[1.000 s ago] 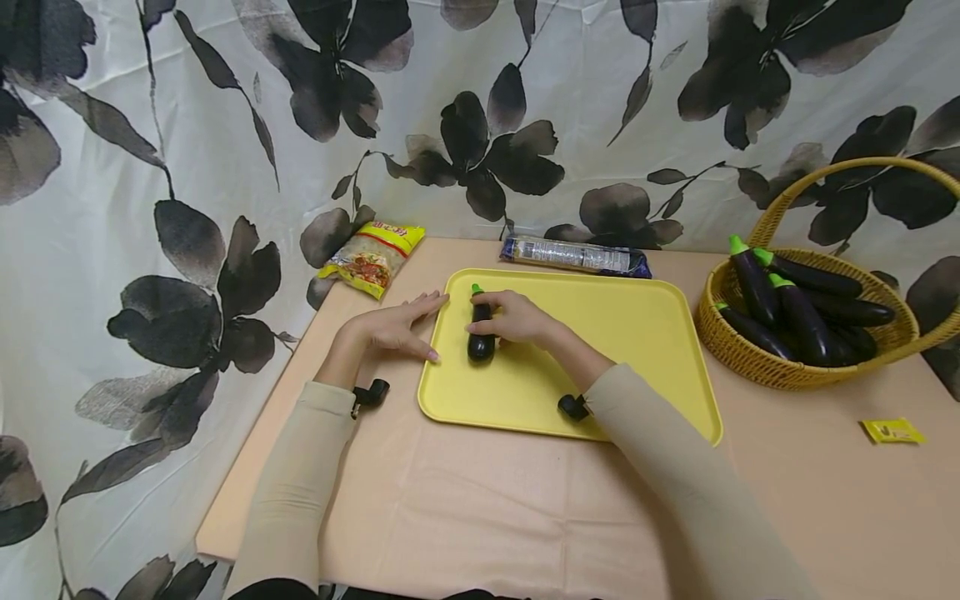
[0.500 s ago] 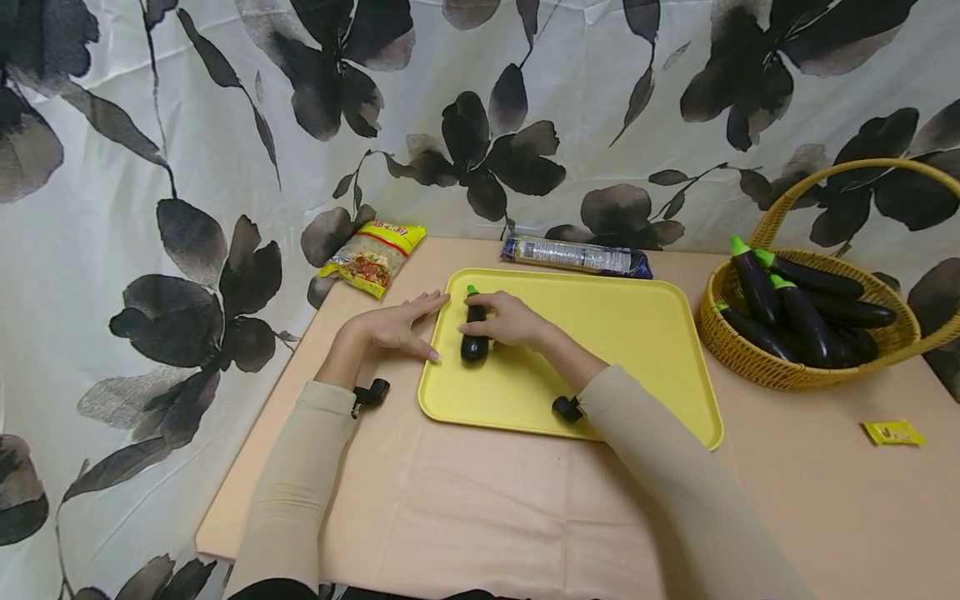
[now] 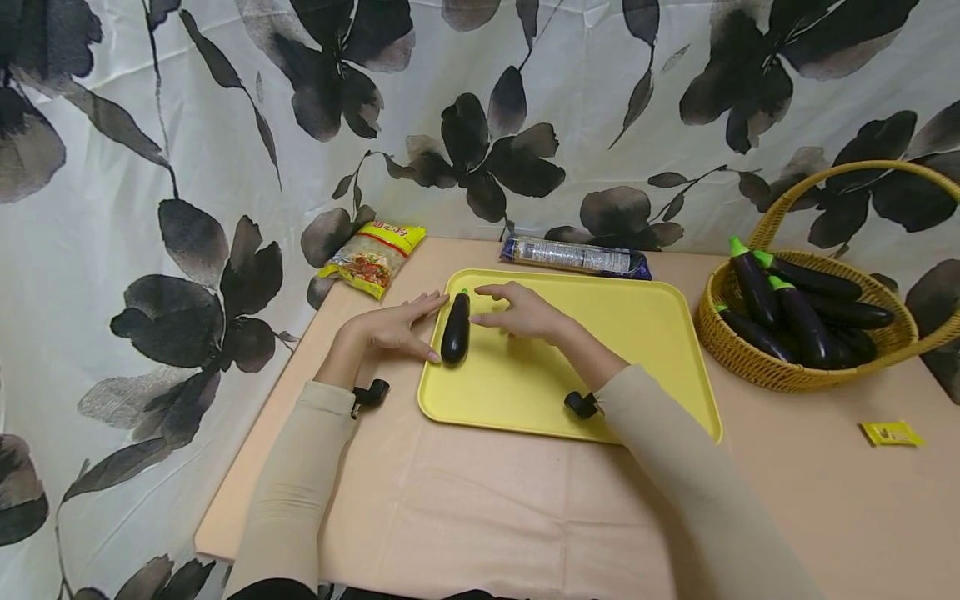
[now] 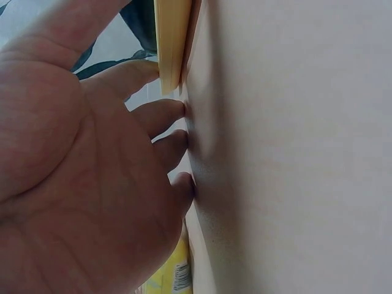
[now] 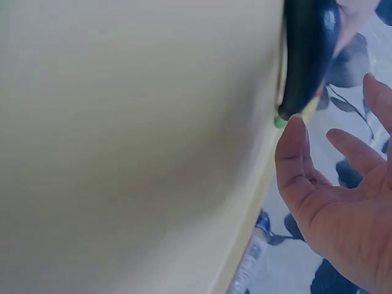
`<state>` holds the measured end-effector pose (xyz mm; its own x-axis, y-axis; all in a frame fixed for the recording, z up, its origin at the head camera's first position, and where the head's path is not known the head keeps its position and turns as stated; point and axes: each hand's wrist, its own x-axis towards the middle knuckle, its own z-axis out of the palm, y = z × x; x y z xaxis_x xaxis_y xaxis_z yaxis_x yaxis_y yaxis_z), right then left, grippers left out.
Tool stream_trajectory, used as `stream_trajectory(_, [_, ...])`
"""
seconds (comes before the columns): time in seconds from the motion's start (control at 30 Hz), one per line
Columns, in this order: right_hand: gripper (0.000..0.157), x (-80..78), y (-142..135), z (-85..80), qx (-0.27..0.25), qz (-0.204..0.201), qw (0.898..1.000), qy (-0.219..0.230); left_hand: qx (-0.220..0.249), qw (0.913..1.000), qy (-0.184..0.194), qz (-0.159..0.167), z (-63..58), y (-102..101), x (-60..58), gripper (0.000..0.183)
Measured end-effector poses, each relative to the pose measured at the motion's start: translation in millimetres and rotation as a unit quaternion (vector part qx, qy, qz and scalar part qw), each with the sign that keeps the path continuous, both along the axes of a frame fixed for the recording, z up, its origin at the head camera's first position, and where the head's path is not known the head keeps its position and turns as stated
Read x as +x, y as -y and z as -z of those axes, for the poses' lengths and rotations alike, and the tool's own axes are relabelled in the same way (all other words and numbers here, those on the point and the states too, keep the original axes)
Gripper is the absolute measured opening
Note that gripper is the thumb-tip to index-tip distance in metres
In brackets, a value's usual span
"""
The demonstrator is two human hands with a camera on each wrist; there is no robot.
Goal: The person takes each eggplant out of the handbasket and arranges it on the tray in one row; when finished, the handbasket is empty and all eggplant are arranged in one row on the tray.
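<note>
One dark purple eggplant (image 3: pixel 455 330) with a green tip lies lengthwise along the left side of the yellow tray (image 3: pixel 585 358). My left hand (image 3: pixel 393 327) rests at the tray's left edge, fingers spread. In the left wrist view, fingertips of that hand (image 4: pixel 104 159) meet the tabletop and the tray's side (image 4: pixel 171 49). Just right of the eggplant, my right hand (image 3: pixel 521 312) hovers over the tray with its fingers parted and holds nothing. From the right wrist, the eggplant (image 5: pixel 309 55) shows beyond the fingers of my right hand (image 5: pixel 343 202).
A wicker basket (image 3: pixel 787 379) with a tall handle holds several eggplants at the right. Behind the tray lies a long blue packet (image 3: pixel 576 255); a yellow food bag (image 3: pixel 372 257) sits at the back left. A small yellow sachet (image 3: pixel 892 432) lies at the right.
My right hand slid the eggplant left toward the tray's left edge, then let go and drew back slightly to the right. My left hand has stayed in place.
</note>
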<state>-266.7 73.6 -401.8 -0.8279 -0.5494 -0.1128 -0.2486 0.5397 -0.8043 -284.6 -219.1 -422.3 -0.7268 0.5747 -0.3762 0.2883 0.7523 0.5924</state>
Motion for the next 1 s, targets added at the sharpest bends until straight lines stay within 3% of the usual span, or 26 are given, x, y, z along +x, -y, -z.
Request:
stream_trajectory(0.2, [0.066, 8.5, -19, -17.0, -0.016, 0.012, 1.0, -0.024, -0.004, 1.0, -0.002, -0.003, 0.8, -1, 0.3, 0.128])
stream_trajectory(0.57, [0.062, 42.4, -58, -50.4, -0.023, 0.038, 0.992, -0.121, 0.007, 0.9999, 0.004, -0.012, -1.7, -1, 3.0, 0.131])
stream_trajectory(1.0, [0.062, 64.5, -101, -53.9, -0.052, 0.101, 0.977, -0.183, 0.016, 0.9997, 0.007, -0.014, 1.1, 0, 2.3, 0.131])
